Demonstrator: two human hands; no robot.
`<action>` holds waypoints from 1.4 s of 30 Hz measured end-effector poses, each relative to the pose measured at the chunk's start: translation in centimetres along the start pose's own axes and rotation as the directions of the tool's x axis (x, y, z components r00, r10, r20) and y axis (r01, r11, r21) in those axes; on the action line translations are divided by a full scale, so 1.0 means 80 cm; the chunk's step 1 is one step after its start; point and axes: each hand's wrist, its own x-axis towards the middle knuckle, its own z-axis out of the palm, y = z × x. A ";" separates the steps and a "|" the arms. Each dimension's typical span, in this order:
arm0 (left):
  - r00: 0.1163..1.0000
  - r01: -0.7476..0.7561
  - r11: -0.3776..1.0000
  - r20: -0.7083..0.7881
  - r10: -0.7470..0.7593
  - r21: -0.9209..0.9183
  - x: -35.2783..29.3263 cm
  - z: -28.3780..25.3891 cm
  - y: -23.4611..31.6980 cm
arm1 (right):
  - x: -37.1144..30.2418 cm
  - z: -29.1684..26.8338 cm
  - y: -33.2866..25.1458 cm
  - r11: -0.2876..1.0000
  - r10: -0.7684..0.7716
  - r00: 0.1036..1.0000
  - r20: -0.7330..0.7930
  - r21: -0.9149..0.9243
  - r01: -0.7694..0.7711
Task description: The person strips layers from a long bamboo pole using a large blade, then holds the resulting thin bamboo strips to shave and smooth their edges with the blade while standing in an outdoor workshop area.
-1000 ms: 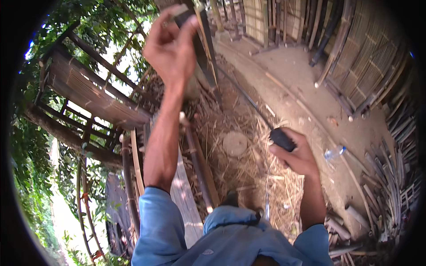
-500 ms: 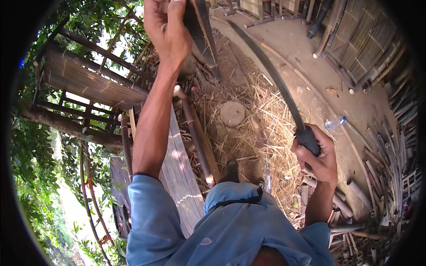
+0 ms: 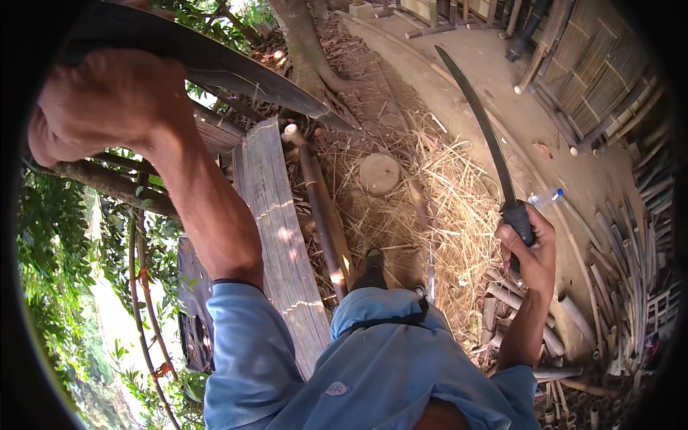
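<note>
My left hand (image 3: 107, 107) is raised at the upper left, its fingers closed around a long dark strip (image 3: 265, 82) that looks like split bamboo. The strip narrows towards its far end, over the ground near a tree base; its near end runs out of the picture. On the right, my right hand (image 3: 532, 247) grips the black handle of a machete (image 3: 494, 150). The long curved blade points up and away from me, apart from the strip. Below and ahead, a round wood chopping block (image 3: 379, 174) sits among straw-like shavings (image 3: 459, 208).
A weathered plank bench (image 3: 279, 236) lies left of my legs, with a bamboo pole (image 3: 321, 222) beside it. Cut bamboo pieces (image 3: 573, 315) pile up at the right, near a clear plastic bottle (image 3: 543, 198). Woven bamboo panels (image 3: 598, 64) stand at the upper right. A tree trunk (image 3: 299, 43) rises ahead.
My left hand has swung left and down, tilting the dark strip from steep to slanting across the upper left. The machete has shifted slightly right and stands more upright.
</note>
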 end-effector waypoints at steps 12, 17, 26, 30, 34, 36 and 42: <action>0.737 0.666 0.731 0.281 -0.615 -0.146 -0.138 0.051 0.089 | 0.014 0.051 -0.027 0.972 -0.231 0.972 0.041 0.053 0.229; 0.675 0.716 0.666 0.452 -0.583 -0.210 -0.121 0.044 0.116 | -0.014 0.075 -0.070 0.953 -0.279 0.960 0.024 0.128 0.273; 0.741 0.650 0.695 0.463 -0.486 -0.309 -0.129 0.051 0.134 | -0.040 0.085 -0.101 0.783 -0.601 0.799 0.010 -0.193 0.591; 0.780 0.588 0.759 0.442 -0.442 -0.279 -0.128 0.047 0.137 | -0.042 0.093 -0.107 0.736 -0.644 0.763 0.057 -0.224 0.638; 0.787 0.557 0.799 0.454 -0.418 -0.229 -0.120 0.045 0.143 | -0.042 0.101 -0.108 0.721 -0.657 0.748 0.098 -0.210 0.661; 0.791 0.541 0.813 0.457 -0.406 -0.215 -0.119 0.043 0.144 | -0.042 0.106 -0.110 0.686 -0.689 0.720 0.080 -0.249 0.684; 0.759 0.595 0.767 0.484 -0.437 -0.240 -0.129 0.044 0.139 | -0.041 0.106 -0.110 0.697 -0.679 0.722 0.130 -0.193 0.691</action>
